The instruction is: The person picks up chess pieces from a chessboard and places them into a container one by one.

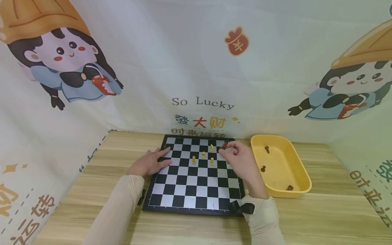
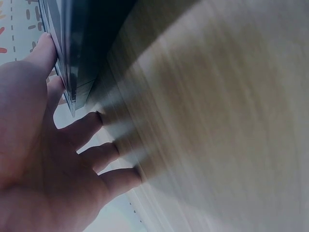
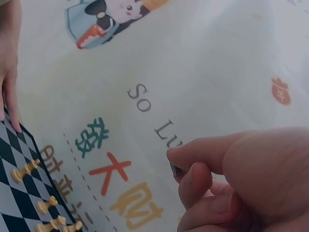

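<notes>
A black-and-white chessboard (image 1: 180, 190) lies on the wooden table. Several pale yellow chess pieces stand on its far half, among them one chess piece (image 1: 194, 160) left of the others. My right hand (image 1: 242, 160) pinches a dark brown chess piece (image 1: 224, 146) between thumb and fingers over the board's far right corner; in the right wrist view the fingers hide most of it. My left hand (image 1: 150, 162) rests at the board's left edge, thumb and forefinger straight on its top. In the left wrist view, the other fingers (image 2: 120, 181) reach down to the table.
Right of the board stands a yellow plastic tray (image 1: 283, 163) holding three dark brown pieces, including one chess piece (image 1: 289, 188) near its front. A printed cloth (image 1: 199, 68) hangs behind the table (image 1: 98, 170) and along both sides.
</notes>
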